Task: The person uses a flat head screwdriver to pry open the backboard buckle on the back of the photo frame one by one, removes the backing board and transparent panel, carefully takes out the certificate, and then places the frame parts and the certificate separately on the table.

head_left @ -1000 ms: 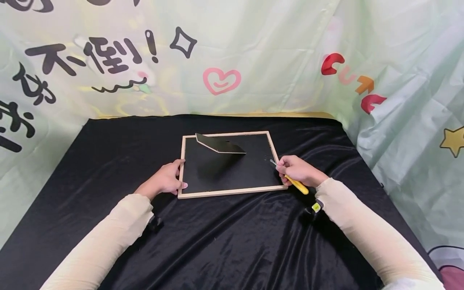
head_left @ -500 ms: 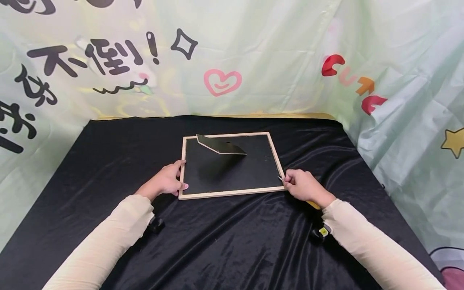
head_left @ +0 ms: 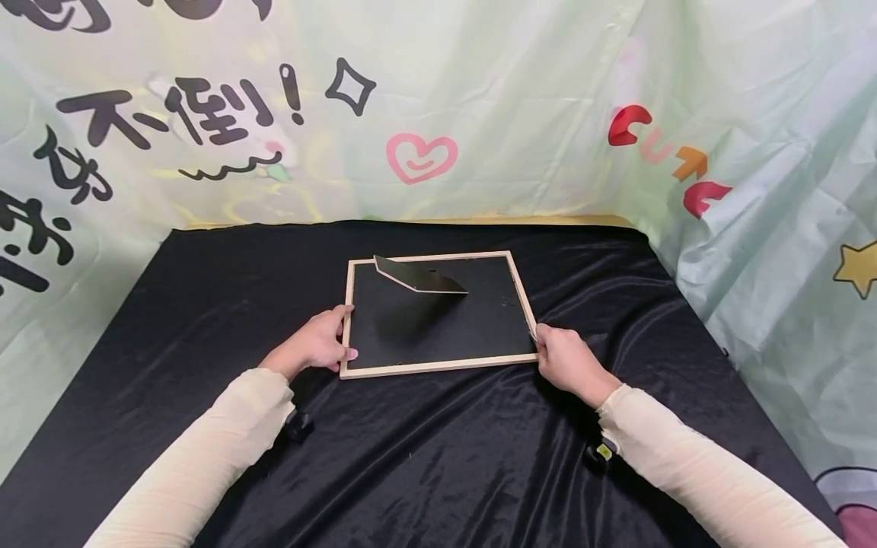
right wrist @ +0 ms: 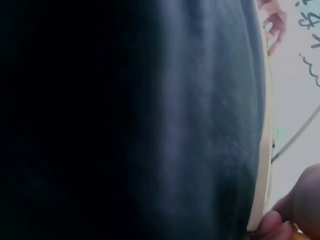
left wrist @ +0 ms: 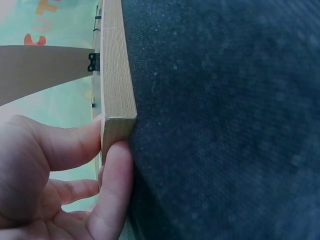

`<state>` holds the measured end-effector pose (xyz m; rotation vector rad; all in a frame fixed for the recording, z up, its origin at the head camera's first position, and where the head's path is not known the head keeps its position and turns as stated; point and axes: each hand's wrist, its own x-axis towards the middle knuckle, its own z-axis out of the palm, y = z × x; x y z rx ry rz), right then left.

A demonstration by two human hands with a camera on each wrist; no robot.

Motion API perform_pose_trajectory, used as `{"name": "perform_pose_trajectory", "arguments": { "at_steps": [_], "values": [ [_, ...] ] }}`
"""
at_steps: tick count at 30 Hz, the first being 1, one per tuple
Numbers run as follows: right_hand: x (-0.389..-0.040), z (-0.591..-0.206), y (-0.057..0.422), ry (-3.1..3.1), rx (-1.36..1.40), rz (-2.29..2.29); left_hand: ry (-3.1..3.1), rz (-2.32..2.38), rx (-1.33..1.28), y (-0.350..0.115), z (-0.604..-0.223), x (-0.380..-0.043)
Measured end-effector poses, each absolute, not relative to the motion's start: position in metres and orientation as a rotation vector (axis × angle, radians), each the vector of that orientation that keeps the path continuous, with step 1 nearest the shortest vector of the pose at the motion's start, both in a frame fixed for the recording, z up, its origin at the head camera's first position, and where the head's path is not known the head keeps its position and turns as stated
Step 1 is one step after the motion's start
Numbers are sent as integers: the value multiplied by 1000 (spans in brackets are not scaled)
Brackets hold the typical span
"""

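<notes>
A picture frame [head_left: 438,368] with a pale wood border lies back side up, its black backing board [head_left: 479,320] showing. An easel leg [head_left: 418,275] stands raised from the backing. My left hand [head_left: 317,342] grips the left border, thumb and fingers on either side near the front corner. At the front right corner, my right hand [head_left: 570,358] holds a slim yellow-handled tool whose metal tip [head_left: 533,335] meets the inner edge of the border. The tool's handle is mostly hidden by the hand; a bit of orange-yellow handle [right wrist: 301,236] shows in the right wrist view.
A rumpled black cloth [head_left: 438,457] covers the table. Behind it hangs a pale green printed curtain [head_left: 514,137], which also closes off the right side. Small dark fittings such as a hinge [left wrist: 93,62] sit along the frame's back in the left wrist view.
My right hand has moved from partway up the right border toward the front corner, turning so the yellow handle is now hidden. My left hand keeps its grip, and the frame stays put.
</notes>
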<state>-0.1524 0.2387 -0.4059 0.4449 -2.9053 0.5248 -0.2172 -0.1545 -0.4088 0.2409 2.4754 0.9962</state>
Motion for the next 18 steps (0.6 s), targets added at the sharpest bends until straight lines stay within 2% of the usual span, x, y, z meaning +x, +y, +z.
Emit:
{"name": "perform_pose_trajectory", "arguments": {
  "at_steps": [12, 18],
  "values": [
    [-154, -413, 251, -2913, 269, 648, 2462, 1000, 239, -153, -410, -219],
    [-160, -415, 270, -2982, -58, 1385, 2449, 1011, 229, -157, -413, -220]
  ]
}}
